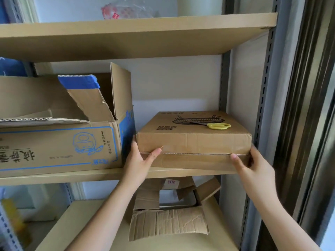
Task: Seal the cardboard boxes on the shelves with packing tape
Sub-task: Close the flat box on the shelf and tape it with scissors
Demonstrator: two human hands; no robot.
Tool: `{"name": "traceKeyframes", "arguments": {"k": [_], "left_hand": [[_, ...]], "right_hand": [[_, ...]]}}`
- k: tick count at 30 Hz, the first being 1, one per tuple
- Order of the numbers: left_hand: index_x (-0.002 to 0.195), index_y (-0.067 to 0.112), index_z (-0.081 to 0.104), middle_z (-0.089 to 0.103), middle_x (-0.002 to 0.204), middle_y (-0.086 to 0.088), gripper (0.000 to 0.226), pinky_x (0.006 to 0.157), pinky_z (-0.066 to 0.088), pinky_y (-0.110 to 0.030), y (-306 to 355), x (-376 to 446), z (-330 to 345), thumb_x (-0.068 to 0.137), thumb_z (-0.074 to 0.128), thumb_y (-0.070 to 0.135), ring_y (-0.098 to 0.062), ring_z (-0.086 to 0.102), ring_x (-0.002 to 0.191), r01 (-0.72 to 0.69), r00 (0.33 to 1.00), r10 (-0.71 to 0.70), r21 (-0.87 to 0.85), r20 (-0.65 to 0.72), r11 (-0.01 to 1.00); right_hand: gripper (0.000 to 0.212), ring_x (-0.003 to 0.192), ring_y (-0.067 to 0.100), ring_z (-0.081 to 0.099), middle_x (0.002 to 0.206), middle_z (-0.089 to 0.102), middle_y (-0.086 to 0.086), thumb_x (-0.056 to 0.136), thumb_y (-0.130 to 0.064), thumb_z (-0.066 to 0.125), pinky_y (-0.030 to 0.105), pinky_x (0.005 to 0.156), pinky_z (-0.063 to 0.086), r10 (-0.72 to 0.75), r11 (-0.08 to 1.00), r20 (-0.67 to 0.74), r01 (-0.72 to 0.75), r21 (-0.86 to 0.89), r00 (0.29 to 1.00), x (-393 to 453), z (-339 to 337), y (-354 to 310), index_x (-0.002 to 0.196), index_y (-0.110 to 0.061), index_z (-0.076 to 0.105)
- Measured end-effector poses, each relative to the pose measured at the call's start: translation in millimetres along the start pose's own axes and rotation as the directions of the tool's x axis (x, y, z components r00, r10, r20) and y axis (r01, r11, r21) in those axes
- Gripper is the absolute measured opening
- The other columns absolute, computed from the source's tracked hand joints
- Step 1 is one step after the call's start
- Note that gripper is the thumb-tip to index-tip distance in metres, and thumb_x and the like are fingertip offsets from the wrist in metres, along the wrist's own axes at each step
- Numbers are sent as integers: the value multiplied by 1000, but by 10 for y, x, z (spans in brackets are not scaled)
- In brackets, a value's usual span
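Note:
A flat closed cardboard box (194,142) with a printed drawing on top lies on the middle shelf (90,175), right of centre. My left hand (140,160) grips its front left corner, thumb on the front seam. My right hand (253,169) grips the front right corner, thumb on the same seam. Yellow-handled scissors (215,125) lie on top of this box. A larger box (59,142) with blue print stands to the left, its top flaps open and torn. No tape roll is in view.
On the lower shelf (221,238) stands another cardboard box (168,220) with open, crumpled flaps. The upper shelf (137,33) hangs close above and carries a clear plastic bag (125,10). A metal shelf upright (261,115) borders the right side.

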State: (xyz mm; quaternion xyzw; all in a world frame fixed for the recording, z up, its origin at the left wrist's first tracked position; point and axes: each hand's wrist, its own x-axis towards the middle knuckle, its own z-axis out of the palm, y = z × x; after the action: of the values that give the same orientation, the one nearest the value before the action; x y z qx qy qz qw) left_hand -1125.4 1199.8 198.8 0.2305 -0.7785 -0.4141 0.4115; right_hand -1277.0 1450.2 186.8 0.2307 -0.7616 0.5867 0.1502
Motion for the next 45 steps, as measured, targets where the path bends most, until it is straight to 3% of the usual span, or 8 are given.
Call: {"name": "traceKeyframes", "arguments": {"k": [4,10,14,21,28,33,40,45], "left_hand": [[143,26,44,58,136,12,63,112,39,-36,-108,-20,-101,89,63,54,-7,52,127,6,998,-6,3,58,1000],[97,27,60,70,97,7,37,86,55,-32,-42,-184,62,72,88,27,-6,66,90,42,905,-99,-144,-414,989],[105,19,62,69,100,2,45,90,54,-37,-21,-116,17,70,90,24,-13,65,93,127,905,-225,-276,-361,953],[100,14,67,72,94,-6,38,90,55,-47,-78,-110,-72,71,89,25,-24,68,91,106,937,-177,-239,-300,965],[89,26,53,70,93,5,40,88,56,-44,-92,-113,-29,72,88,21,-15,70,93,-12,929,-36,-127,-369,992],[151,45,27,62,97,8,93,82,51,-26,-61,-92,-49,79,83,22,-7,63,90,-95,939,103,42,-327,995],[143,37,37,53,108,0,65,72,49,-38,65,-63,-98,88,72,32,-26,58,98,-108,942,229,425,-245,899],[131,26,39,60,114,-8,60,72,46,-38,172,67,-217,85,76,32,-31,60,105,-89,974,183,528,-130,845]], "right_hand": [[79,135,26,46,151,44,2,93,-42,60,47,109,39,21,998,10,-21,63,1000,-56,20,-63,156,-40,12],[71,126,25,52,145,50,5,90,-27,70,42,102,45,1,990,-39,5,138,999,-125,49,-185,148,-24,29],[59,106,18,53,122,54,0,85,-25,75,34,90,45,13,990,-102,2,142,995,-135,37,-210,132,-16,41],[48,96,18,56,109,55,-4,83,-29,78,31,85,44,53,984,-158,-24,175,986,-157,19,-220,119,-21,47],[67,108,18,57,131,59,4,82,-28,79,38,92,48,73,985,-111,-55,161,991,-129,0,-278,138,-25,43],[57,111,22,60,125,65,4,85,-26,76,38,92,48,22,999,-133,-17,38,991,-92,27,-321,138,-20,55],[48,103,28,65,113,69,6,87,-28,74,40,85,52,-3,983,-200,-34,-182,980,-48,142,-303,131,-14,60],[53,73,16,66,89,70,-1,88,-55,60,28,57,54,-30,810,42,49,-584,999,112,-154,-472,123,-15,64]]}}
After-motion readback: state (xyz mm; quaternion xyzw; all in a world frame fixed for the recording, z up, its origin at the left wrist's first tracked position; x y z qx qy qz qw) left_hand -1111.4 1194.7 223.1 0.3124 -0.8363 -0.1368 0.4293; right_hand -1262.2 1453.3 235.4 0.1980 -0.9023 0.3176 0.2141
